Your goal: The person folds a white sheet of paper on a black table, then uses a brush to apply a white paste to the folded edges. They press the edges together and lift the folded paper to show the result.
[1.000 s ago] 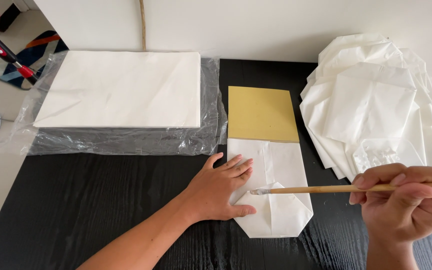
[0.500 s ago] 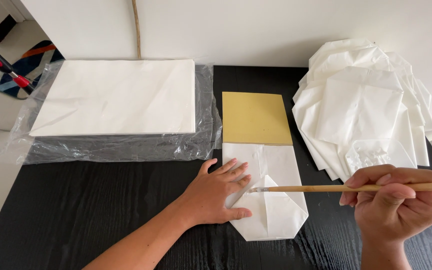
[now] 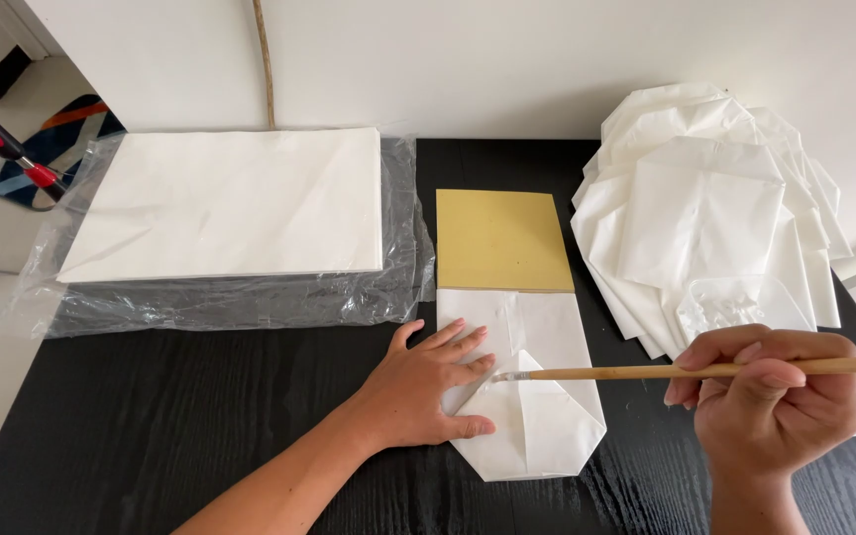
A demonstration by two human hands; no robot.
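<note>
My left hand [image 3: 423, 386] lies flat, fingers spread, on the left side of a white folded paper piece [image 3: 542, 416] on the black table. My right hand [image 3: 780, 406] grips a thin wooden brush [image 3: 646, 373] held level, its tip touching the paper near my left fingertips. The paper's lower corners are folded in to a blunt point. A yellow rectangular board [image 3: 502, 238] sits under the paper's far end.
A thick stack of white paper sheets [image 3: 230, 203] rests on clear plastic wrap [image 3: 220, 302] at the left. A fanned pile of folded white paper pieces [image 3: 710, 213] lies at the right. A white wall stands behind the black table [image 3: 170, 426].
The view has shifted slightly. Both hands stay in nearly the same place on the paper, with the brush tip still by the left fingertips.
</note>
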